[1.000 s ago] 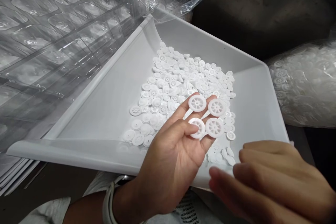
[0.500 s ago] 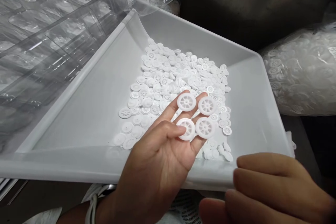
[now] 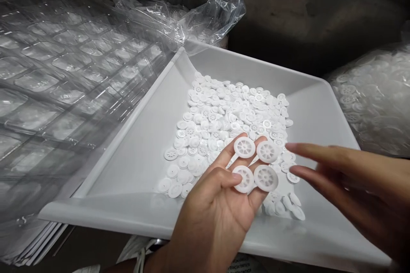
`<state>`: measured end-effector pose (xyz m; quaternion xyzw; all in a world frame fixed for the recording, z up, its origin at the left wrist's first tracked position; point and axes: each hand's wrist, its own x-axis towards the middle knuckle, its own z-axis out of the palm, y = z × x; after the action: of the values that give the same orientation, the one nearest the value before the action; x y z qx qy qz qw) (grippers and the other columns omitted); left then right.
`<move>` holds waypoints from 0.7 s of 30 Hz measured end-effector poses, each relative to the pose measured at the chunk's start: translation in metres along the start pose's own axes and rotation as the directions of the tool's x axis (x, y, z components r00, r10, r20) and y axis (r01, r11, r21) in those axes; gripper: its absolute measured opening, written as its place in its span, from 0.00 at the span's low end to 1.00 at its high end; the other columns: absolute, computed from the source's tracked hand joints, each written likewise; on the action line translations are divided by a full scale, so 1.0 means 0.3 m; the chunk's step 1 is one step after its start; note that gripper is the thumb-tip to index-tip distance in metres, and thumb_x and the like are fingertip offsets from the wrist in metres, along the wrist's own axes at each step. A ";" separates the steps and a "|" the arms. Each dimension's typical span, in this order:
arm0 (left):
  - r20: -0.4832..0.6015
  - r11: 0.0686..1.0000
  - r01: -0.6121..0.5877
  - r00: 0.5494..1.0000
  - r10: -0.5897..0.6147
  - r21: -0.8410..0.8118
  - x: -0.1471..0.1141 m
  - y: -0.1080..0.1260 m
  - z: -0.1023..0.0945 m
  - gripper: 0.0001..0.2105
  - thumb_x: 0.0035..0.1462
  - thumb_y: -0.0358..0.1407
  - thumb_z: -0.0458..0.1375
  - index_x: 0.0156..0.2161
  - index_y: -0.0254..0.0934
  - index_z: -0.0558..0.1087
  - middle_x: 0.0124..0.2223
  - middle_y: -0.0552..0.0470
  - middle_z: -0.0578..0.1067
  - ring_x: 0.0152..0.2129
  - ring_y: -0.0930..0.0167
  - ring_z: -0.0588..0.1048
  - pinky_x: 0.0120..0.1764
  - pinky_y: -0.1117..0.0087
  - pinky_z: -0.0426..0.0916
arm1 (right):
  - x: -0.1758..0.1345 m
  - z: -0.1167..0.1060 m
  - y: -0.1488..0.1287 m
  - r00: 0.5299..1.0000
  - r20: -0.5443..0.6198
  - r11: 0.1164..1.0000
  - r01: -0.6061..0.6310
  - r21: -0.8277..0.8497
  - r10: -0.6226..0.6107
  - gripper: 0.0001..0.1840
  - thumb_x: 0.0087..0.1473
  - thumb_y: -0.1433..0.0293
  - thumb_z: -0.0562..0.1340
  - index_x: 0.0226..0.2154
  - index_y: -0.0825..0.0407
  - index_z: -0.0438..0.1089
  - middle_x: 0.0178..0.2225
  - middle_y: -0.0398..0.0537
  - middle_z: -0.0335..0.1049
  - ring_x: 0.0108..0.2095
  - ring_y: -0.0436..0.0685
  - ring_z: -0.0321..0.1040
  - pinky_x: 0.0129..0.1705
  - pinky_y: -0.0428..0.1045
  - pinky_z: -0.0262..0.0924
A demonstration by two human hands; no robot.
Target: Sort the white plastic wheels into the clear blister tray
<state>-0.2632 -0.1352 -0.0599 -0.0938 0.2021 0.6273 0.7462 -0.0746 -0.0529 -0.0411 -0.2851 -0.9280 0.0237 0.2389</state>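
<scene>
My left hand [image 3: 221, 200] is palm up over the tray, holding several white spoked plastic wheels [image 3: 244, 148] on its fingers. Its thumb presses on the lower left wheel [image 3: 243, 179]. The wheels lie in two rows, seemingly joined in pairs by short pieces. At the right, my right hand [image 3: 346, 179] has its thumb and fingers apart, the fingertips just right of the held wheels, with nothing between them. Below both hands, many loose white wheels [image 3: 224, 111] cover the floor of a grey-white plastic tray [image 3: 128, 153].
Stacked clear plastic blister sheets [image 3: 57, 81] lie along the left side. A crumpled clear bag [image 3: 205, 13] stands behind the tray. At the right is a clear bag filled with white wheels [image 3: 374, 102].
My right hand has come up from the lower right toward the held wheels, and its fingers have opened. The camera view has shifted, showing more of the blister sheets.
</scene>
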 end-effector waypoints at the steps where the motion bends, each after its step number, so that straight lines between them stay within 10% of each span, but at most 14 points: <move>1: 0.011 1.000 -0.007 1.000 0.007 -0.001 -0.001 -0.001 0.001 0.28 0.57 0.23 0.50 0.64 0.29 0.63 0.58 0.39 0.76 0.59 0.60 0.72 0.64 0.57 0.63 | 0.015 0.000 -0.008 1.000 0.018 1.000 -0.023 0.012 0.023 0.11 0.64 0.67 0.63 0.50 0.47 0.73 0.24 0.39 0.68 0.19 0.47 0.62 0.24 0.46 0.60; 21: 0.066 1.000 0.027 0.997 -0.028 0.015 0.005 -0.002 0.001 0.19 0.59 0.26 0.50 0.55 0.32 0.70 0.54 0.43 0.78 0.60 0.58 0.69 0.69 0.51 0.49 | 0.048 0.006 -0.013 0.986 0.163 0.993 0.019 0.114 -0.038 0.10 0.64 0.70 0.63 0.48 0.50 0.72 0.26 0.36 0.69 0.18 0.44 0.58 0.21 0.43 0.52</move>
<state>-0.2622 -0.1339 -0.0603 -0.0706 0.1802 0.6182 0.7618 -0.0879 -0.0482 -0.0358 -0.2550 -0.9458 0.0957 0.1770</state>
